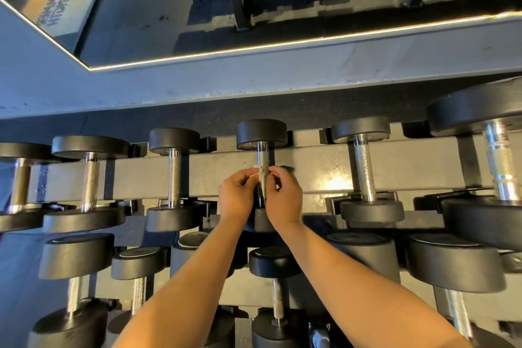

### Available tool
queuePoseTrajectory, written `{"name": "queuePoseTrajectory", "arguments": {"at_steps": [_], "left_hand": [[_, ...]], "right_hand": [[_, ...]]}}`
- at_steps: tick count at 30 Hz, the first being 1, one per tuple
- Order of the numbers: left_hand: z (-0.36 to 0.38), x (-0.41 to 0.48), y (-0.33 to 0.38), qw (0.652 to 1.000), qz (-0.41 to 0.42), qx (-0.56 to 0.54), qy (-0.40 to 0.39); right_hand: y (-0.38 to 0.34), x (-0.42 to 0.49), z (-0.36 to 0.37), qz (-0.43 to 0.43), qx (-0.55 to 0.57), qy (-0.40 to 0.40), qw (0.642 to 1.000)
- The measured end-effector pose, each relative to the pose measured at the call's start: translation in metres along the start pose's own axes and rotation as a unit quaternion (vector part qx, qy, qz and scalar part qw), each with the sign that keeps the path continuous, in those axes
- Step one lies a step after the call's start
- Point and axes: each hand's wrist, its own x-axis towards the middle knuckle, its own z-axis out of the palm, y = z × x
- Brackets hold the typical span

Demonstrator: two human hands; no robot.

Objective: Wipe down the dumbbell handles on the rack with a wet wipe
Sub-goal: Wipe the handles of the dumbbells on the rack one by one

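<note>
White wet wipe point(256, 173) lies against the knurled steel handle point(262, 159) of the middle dumbbell point(261, 133) on the rack point(310, 175) top tier; left hand point(236, 198) and right hand point(284, 198) pinch it from either side, fingers curled

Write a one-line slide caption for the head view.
Left hand and right hand pinch a white wipe at a knurled dumbbell handle on the upper tier of the rack.
</note>
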Motion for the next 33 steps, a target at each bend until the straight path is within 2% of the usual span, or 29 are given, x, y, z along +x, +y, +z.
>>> {"name": "queuePoseTrajectory", "arguments": {"at_steps": [3, 9, 12, 17, 23, 26, 31, 33], "left_hand": [[0.000, -0.015, -0.007, 1.000, 0.013, 0.020, 0.009], [0.009, 0.004, 0.010, 0.999, 0.006, -0.015, 0.029], [0.013, 0.003, 0.012, 1.000, 0.005, 0.021, 0.022], [0.000, -0.020, -0.001, 0.995, 0.018, 0.098, 0.000], [-0.012, -0.034, 0.002, 0.986, 0.036, 0.158, -0.030], [-0.020, -0.041, 0.005, 0.990, 0.040, 0.120, -0.054], [-0.023, -0.045, -0.002, 0.989, 0.027, -0.056, -0.133], [-0.023, -0.042, 0.000, 0.988, 0.024, -0.067, -0.141]], "right_hand": [[-0.002, 0.000, -0.002, 0.008, 0.003, -0.008, 1.000], [-0.004, -0.001, -0.005, -0.015, 0.007, -0.002, 1.000], [0.000, -0.003, -0.007, -0.015, -0.012, -0.013, 1.000], [-0.006, -0.017, -0.010, 0.044, 0.001, -0.047, 0.998], [-0.017, -0.036, -0.010, 0.045, -0.016, -0.022, 0.999], [-0.026, -0.044, -0.012, 0.044, -0.012, -0.018, 0.999], [-0.033, -0.047, -0.009, 0.041, -0.012, 0.014, 0.999], [-0.036, -0.041, -0.012, 0.037, -0.024, 0.026, 0.999]]}}
